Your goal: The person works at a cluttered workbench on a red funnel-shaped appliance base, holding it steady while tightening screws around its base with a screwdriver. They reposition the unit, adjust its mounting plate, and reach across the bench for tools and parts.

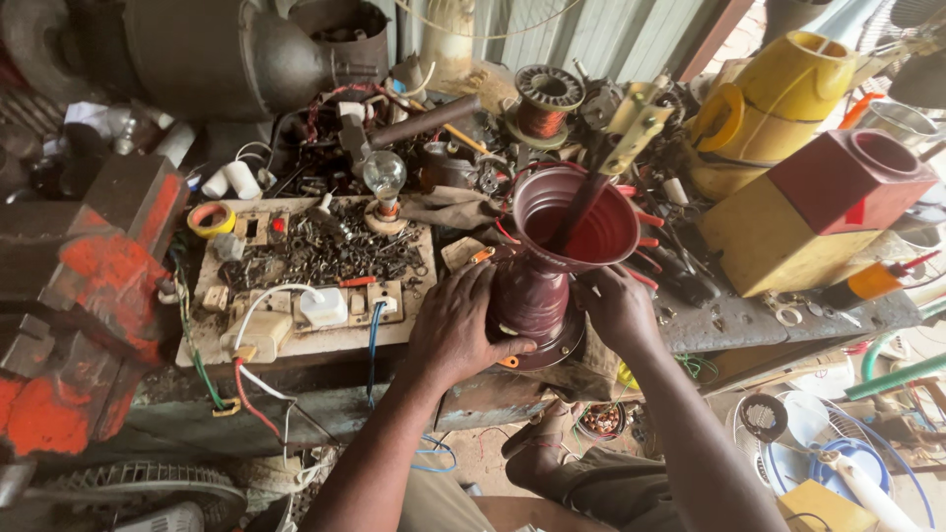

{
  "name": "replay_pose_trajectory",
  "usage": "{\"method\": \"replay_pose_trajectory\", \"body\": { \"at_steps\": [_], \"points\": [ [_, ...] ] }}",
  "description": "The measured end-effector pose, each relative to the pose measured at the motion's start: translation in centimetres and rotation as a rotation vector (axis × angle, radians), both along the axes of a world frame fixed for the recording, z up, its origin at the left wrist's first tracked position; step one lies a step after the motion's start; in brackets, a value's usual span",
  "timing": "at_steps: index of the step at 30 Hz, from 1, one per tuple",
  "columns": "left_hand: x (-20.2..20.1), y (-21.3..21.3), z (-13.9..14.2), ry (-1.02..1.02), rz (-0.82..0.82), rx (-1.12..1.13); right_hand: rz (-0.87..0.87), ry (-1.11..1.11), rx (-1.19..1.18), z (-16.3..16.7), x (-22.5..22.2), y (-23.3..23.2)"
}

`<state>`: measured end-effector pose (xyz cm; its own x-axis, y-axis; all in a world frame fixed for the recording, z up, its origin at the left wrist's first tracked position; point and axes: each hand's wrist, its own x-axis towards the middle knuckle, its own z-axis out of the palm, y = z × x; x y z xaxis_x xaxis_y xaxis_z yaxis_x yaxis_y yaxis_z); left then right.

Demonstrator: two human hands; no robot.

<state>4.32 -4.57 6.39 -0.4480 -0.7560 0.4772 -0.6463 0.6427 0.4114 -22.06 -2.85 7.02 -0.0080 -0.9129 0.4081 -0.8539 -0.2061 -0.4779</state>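
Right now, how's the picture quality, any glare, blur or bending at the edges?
Head view: daylight, brightest at the upper right, where the yellow housing looks slightly washed out; the maroon funnel-shaped housing between the left hand and right hand is sharp; the clear bulb catches a glint; wide-angle bending stretches the orange vise at the left edge; under the bench lies in shadow.

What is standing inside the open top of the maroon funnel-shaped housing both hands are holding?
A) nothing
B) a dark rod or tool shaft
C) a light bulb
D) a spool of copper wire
B: a dark rod leans up out of the housing mouth, while the left hand and right hand grip its narrow lower body; the bulb and copper spool sit apart on the bench.
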Motion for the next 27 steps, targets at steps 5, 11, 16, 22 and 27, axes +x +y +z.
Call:
{"method": "replay_pose_trajectory", "body": {
  "at_steps": [5, 11, 16, 22, 27],
  "points": [
    [-0.1, 0.1, 0.4, 0.034, -0.014, -0.031, -0.014, -0.088, -0.018, -0.2, 0.3, 0.1],
    [0.0, -1.2, 0.6, 0.019, -0.109, 0.124, 0.133, -0.22, -0.109, -2.6, -1.2, 1.0],
    [0.4, -3.9, 0.8, -0.071, -0.274, 0.288, 0.036, -0.777, 0.028, -4.6, -2.7, 1.2],
    [1.4, -3.7, 0.0, 0.143, -0.344, 0.268, 0.032, -0.95, -0.369, -4.8, -3.9, 1.0],
    [1.3, -3.1, 1.0, 0.164, -0.283, 0.322, -0.11, -0.308, -0.587, -3.7, -2.7, 0.2]
  ]
}}
